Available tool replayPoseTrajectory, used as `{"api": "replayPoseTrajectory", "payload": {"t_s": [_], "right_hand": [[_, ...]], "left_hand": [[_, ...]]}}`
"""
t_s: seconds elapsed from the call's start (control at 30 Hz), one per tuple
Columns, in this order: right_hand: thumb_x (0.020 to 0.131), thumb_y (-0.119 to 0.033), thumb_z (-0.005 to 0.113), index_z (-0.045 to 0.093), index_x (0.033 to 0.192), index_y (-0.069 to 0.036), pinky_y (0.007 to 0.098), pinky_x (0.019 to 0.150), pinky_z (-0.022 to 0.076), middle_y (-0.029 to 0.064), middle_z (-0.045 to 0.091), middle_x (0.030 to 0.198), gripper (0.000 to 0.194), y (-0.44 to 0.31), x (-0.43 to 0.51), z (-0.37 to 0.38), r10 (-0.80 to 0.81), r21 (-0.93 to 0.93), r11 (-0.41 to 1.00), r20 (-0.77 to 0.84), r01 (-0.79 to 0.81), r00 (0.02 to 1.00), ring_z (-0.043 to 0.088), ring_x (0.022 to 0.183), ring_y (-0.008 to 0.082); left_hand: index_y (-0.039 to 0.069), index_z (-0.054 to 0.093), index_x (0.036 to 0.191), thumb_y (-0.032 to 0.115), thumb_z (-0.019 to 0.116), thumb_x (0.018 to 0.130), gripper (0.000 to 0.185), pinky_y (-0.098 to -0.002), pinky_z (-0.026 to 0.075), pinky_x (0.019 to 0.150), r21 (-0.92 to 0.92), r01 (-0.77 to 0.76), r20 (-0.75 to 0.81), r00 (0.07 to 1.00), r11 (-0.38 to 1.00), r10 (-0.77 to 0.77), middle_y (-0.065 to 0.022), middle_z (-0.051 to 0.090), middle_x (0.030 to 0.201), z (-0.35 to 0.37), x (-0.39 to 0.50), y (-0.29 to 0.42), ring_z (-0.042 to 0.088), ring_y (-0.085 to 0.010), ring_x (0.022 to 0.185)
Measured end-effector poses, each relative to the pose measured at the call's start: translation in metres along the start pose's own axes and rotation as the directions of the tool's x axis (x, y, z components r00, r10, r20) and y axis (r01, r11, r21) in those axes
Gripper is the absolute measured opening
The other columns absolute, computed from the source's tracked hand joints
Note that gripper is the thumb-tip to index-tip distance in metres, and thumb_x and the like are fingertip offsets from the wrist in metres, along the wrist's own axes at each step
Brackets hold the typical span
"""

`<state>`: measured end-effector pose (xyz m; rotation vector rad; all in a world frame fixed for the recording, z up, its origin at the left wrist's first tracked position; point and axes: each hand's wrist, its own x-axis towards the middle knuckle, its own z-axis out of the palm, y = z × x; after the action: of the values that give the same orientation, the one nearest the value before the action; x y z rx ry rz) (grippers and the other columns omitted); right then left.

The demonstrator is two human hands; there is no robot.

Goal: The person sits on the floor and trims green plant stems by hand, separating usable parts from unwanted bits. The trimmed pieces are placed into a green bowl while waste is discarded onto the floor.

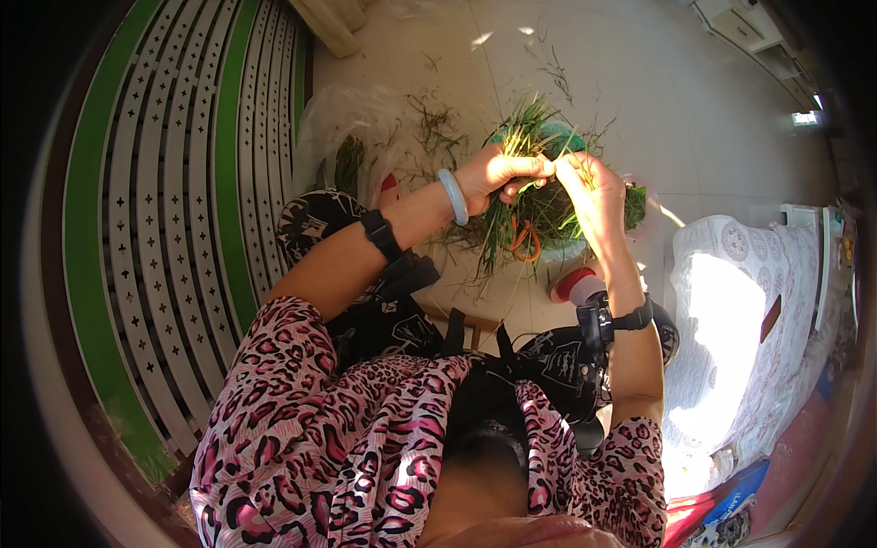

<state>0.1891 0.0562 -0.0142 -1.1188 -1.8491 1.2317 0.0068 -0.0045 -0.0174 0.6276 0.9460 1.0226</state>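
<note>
My left hand (503, 175), with a pale bangle (453, 196) at its wrist, is closed around a bunch of green grassy stems (524, 130). My right hand (590, 186) meets it fingertip to fingertip, pinching thin green blades that stick up between its fingers. Below both hands lies a heap of loose greens (545, 212) over a teal-rimmed basin (567, 135), which it largely hides. Orange-handled scissors (525, 241) rest on the heap's near side. Right of it, more cut greens (635, 205) sit in a pinkish container, partly behind my right hand.
A clear plastic bag (349, 130) holding greens stands at the left, beside a slatted white and green bench (164, 205). Loose plant scraps (438, 127) lie on the tiled floor (616, 89). A patterned white cloth (740, 274) covers something at the right. My red slipper (570, 282) is near the basin.
</note>
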Motion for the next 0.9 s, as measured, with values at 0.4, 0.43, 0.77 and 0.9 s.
{"api": "replayPoseTrajectory", "payload": {"t_s": [0.4, 0.43, 0.77, 0.9], "right_hand": [[0.091, -0.012, 0.061, 0.066, 0.087, -0.003, 0.0174, 0.05, 0.0274, -0.0074, 0.055, 0.074, 0.01, -0.001, 0.01, -0.029, 0.121, 0.394, 0.916, -0.094, -0.075, 0.988, 0.037, 0.058, -0.0003], [0.091, -0.012, 0.061, 0.066, 0.087, -0.003, 0.0173, 0.049, 0.0259, -0.0073, 0.055, 0.073, 0.011, -0.002, 0.013, -0.036, 0.098, 0.467, 0.884, -0.148, -0.018, 0.984, 0.037, 0.057, -0.0003], [0.092, -0.022, 0.065, 0.064, 0.086, -0.004, 0.0205, 0.056, 0.0345, -0.0058, 0.052, 0.068, 0.019, 0.001, 0.011, -0.037, 0.033, -0.114, 0.993, -0.076, -0.041, 0.997, 0.039, 0.059, 0.0036], [0.09, -0.027, 0.068, 0.065, 0.084, -0.003, 0.0243, 0.059, 0.0397, -0.0051, 0.055, 0.069, 0.025, 0.003, 0.006, -0.024, 0.094, -0.317, 0.947, 0.101, -0.057, 0.99, 0.045, 0.065, 0.0054]], "left_hand": [[0.012, 0.065, 0.089, 0.029, 0.067, 0.087, 0.017, -0.0209, 0.025, 0.046, -0.007, -0.014, 0.0, 1.0, 1.0, 0.014, 0.0054, 0.058, 0.078, -0.005, -0.002, 0.001, 0.035, -0.0022, 0.049], [0.012, 0.065, 0.09, 0.029, 0.066, 0.087, 0.017, -0.021, 0.026, 0.047, -0.02, -0.004, -0.019, 1.0, 1.0, 0.004, 0.0055, 0.058, 0.079, -0.006, -0.002, 0.001, 0.035, -0.0025, 0.05], [0.011, 0.066, 0.098, 0.025, 0.067, 0.088, 0.017, -0.0226, 0.029, 0.048, -0.094, 0.014, -0.112, 0.993, 0.995, -0.024, 0.0003, 0.064, 0.087, -0.01, 0.004, -0.005, 0.038, -0.0051, 0.051], [0.01, 0.065, 0.1, 0.024, 0.066, 0.089, 0.017, -0.022, 0.029, 0.047, -0.109, 0.0, -0.04, 0.999, 0.994, -0.005, -0.0016, 0.065, 0.088, -0.008, 0.006, -0.009, 0.039, -0.0046, 0.049]]}}
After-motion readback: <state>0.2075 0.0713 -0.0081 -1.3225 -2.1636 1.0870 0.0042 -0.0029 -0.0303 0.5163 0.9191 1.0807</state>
